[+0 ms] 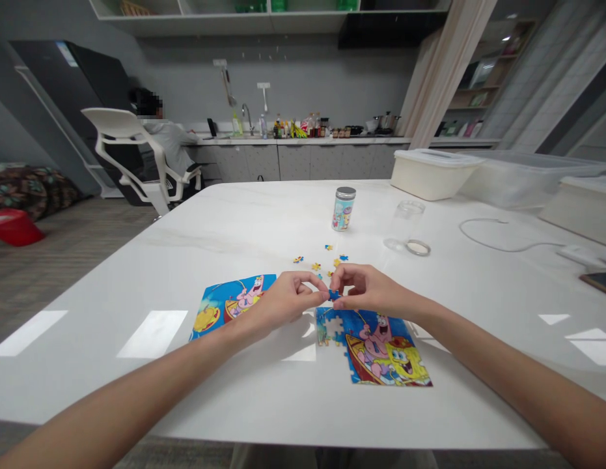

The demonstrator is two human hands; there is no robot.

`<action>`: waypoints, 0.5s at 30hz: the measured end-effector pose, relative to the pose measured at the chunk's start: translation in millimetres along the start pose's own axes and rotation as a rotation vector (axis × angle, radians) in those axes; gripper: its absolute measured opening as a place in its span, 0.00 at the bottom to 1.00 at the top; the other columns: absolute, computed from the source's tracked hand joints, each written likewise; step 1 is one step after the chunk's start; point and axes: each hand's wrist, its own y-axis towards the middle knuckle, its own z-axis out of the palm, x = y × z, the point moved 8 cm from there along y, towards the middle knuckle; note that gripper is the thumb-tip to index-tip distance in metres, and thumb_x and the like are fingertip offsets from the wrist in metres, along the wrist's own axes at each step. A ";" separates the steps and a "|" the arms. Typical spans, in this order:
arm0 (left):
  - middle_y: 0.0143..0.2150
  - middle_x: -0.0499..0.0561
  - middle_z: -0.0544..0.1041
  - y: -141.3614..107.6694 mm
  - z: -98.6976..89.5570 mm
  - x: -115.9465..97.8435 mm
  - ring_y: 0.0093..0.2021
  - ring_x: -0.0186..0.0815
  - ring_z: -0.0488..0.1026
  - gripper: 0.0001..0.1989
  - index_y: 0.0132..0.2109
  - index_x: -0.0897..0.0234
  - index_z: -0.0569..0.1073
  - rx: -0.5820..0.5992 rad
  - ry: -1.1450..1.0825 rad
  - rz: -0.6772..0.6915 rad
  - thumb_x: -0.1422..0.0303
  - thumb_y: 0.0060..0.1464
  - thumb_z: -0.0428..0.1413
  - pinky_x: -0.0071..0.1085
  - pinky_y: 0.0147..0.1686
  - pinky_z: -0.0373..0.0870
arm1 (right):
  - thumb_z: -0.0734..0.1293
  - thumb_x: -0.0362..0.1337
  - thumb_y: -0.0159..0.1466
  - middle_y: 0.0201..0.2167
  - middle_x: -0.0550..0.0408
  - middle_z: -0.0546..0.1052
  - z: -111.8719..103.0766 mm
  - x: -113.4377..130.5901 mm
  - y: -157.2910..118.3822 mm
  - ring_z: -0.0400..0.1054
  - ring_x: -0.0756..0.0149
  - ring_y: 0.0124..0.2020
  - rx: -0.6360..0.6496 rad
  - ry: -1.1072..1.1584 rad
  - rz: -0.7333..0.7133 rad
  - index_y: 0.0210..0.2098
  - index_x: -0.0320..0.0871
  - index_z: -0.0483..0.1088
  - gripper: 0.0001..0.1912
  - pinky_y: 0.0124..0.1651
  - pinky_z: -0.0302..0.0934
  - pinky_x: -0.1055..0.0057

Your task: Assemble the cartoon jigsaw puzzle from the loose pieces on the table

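Both hands [334, 292] pinch a blue puzzle piece [334, 295] between their fingertips.

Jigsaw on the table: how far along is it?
Mostly assembled, it seems: the jigsaw is joined across its right side, pink and yellow characters included. In hand is a blue piece, at the fingertips of the left hand and right hand. Left to fill: a gap near the upper left and the lower-left corner; several loose pieces lie beyond the hands.

One puzzle [381, 348] (gappy), one picture [232, 303], two jars [343, 210] [404, 225].
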 end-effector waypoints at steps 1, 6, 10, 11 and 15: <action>0.14 0.35 0.52 0.0 0.6 0.1 0.14 0.23 0.46 0.10 0.33 0.63 0.70 0.007 -0.016 0.000 0.60 0.50 0.57 0.24 0.16 0.42 | 0.73 0.39 0.54 0.31 0.57 0.71 0.3 0.6 -0.1 0.65 0.72 0.30 0.005 -0.001 -0.001 0.32 0.42 0.67 0.12 0.30 0.59 0.73; 0.14 0.35 0.52 -0.3 2.1 -0.8 0.14 0.23 0.45 0.13 0.33 0.63 0.69 0.024 -0.038 0.006 0.57 0.50 0.57 0.25 0.16 0.42 | 0.72 0.38 0.54 0.31 0.57 0.71 0.4 1.6 -0.5 0.65 0.71 0.31 0.011 0.002 -0.009 0.33 0.42 0.66 0.12 0.31 0.60 0.73; 0.13 0.35 0.54 0.1 0.6 -0.6 0.14 0.23 0.48 0.13 0.34 0.63 0.70 0.009 0.008 0.002 0.57 0.49 0.58 0.24 0.16 0.43 | 0.72 0.39 0.55 0.31 0.57 0.70 0.6 -0.1 -0.1 0.65 0.71 0.32 0.006 0.002 0.001 0.33 0.42 0.66 0.12 0.32 0.61 0.72; 0.13 0.35 0.54 0.3 0.2 -0.4 0.14 0.23 0.48 0.13 0.34 0.63 0.70 0.007 0.023 0.003 0.58 0.49 0.58 0.24 0.16 0.44 | 0.72 0.39 0.55 0.31 0.58 0.70 1.0 -0.3 0.0 0.65 0.72 0.32 0.008 -0.001 0.004 0.33 0.42 0.66 0.12 0.33 0.61 0.72; 0.13 0.35 0.53 0.6 1.1 0.3 0.14 0.23 0.48 0.12 0.33 0.63 0.70 0.030 0.022 0.006 0.59 0.50 0.58 0.24 0.17 0.44 | 0.72 0.40 0.55 0.31 0.58 0.70 2.4 0.5 0.1 0.64 0.72 0.32 0.014 0.003 0.008 0.33 0.42 0.66 0.13 0.31 0.60 0.73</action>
